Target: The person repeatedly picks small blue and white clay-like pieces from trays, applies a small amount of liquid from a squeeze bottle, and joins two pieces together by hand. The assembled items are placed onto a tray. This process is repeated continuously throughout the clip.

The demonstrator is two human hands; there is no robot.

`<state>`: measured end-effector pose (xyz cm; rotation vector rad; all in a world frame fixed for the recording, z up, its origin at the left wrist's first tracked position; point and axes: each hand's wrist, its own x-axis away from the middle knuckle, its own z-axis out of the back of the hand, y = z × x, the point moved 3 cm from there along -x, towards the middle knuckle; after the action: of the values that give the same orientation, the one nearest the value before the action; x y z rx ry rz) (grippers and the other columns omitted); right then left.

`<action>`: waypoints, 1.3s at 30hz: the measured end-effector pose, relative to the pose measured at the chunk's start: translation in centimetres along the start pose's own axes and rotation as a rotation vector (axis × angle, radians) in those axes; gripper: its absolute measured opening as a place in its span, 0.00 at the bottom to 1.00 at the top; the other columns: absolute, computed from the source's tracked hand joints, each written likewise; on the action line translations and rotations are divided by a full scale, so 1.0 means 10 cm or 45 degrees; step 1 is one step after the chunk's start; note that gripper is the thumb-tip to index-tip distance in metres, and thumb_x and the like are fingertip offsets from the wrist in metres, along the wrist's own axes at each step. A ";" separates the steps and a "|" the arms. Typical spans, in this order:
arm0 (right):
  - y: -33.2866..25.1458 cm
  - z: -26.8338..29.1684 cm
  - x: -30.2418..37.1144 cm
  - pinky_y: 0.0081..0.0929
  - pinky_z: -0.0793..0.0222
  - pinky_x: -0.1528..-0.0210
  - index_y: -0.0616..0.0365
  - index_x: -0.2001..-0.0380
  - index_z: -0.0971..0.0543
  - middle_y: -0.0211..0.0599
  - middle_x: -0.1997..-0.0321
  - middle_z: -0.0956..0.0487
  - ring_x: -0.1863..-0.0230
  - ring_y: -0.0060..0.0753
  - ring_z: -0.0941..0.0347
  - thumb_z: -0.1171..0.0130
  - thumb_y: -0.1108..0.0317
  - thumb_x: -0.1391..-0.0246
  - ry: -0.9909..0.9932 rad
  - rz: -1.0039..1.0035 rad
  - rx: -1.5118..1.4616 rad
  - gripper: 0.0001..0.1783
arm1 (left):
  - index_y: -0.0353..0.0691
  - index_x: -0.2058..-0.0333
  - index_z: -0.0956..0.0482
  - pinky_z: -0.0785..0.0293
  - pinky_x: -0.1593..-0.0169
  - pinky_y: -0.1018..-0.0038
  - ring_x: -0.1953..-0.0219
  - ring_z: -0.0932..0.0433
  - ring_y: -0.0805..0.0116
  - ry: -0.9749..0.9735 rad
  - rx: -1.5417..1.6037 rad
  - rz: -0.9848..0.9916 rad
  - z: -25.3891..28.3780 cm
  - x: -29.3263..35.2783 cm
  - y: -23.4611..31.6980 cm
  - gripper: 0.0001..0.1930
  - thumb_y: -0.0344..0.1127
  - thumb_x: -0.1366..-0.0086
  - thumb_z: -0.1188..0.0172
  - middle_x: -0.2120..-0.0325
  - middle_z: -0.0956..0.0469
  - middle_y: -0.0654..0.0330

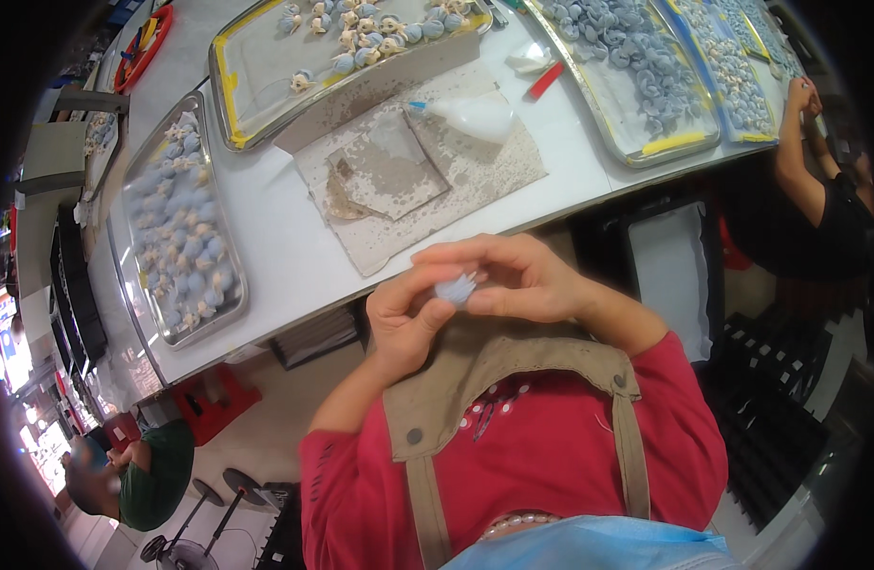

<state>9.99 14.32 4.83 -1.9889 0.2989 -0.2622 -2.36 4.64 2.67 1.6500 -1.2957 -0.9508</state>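
Just in front of my chest, near the table's front edge, a small pale blue-grey figurine piece (454, 289) with a ridged, pointed edge sits between my two hands. The thumb and fingers of my left hand (401, 318) pinch it from the left. From the right, the thumb and curled fingers of my right hand (532, 277) close around it, hiding part of its shape. Beyond my hands lies a glue-spotted cardboard sheet (494, 166), with a smaller stained piece of board (399, 161) on it. A white squeeze bottle (475, 118) with a blue tip rests there on its side.
A metal tray (230, 302) of blue-and-cream figurines stands at left, a larger tray (256, 76) behind the cardboard. At right, one tray (674, 144) holds blue-grey pieces, beside a blue tray (748, 133). A red-handled tool (546, 82) lies between. Co-workers sit right (802, 199) and lower left (157, 480).
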 end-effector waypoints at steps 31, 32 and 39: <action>-0.14 0.52 -0.29 0.33 0.44 0.45 0.59 0.54 0.28 0.41 0.50 0.27 0.48 0.43 0.38 0.42 0.78 0.58 0.993 0.691 1.441 0.22 | 0.42 0.64 0.20 0.28 0.64 0.75 0.70 0.24 0.67 1.125 -2.167 -0.286 1.91 -0.35 1.18 0.11 0.35 0.47 0.37 0.70 0.21 0.58; -0.14 0.52 -0.30 0.34 0.44 0.45 0.59 0.54 0.28 0.41 0.50 0.27 0.48 0.43 0.38 0.42 0.77 0.57 0.987 0.678 1.453 0.22 | 0.41 0.65 0.20 0.29 0.64 0.72 0.70 0.24 0.64 1.075 -2.310 -0.377 2.04 -0.43 1.27 0.11 0.35 0.47 0.38 0.71 0.21 0.58; -0.08 0.65 -0.28 0.33 0.43 0.45 0.60 0.53 0.30 0.45 0.51 0.28 0.47 0.45 0.38 0.44 0.72 0.51 1.167 0.615 1.395 0.20 | 0.42 0.61 0.22 0.29 0.61 0.71 0.66 0.24 0.62 0.471 -1.820 -0.370 1.74 -1.56 0.93 0.14 0.34 0.48 0.40 0.69 0.23 0.56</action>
<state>9.49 21.09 2.71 -0.5874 0.9516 -0.8085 -24.52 16.10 5.69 0.7509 0.0530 -1.2036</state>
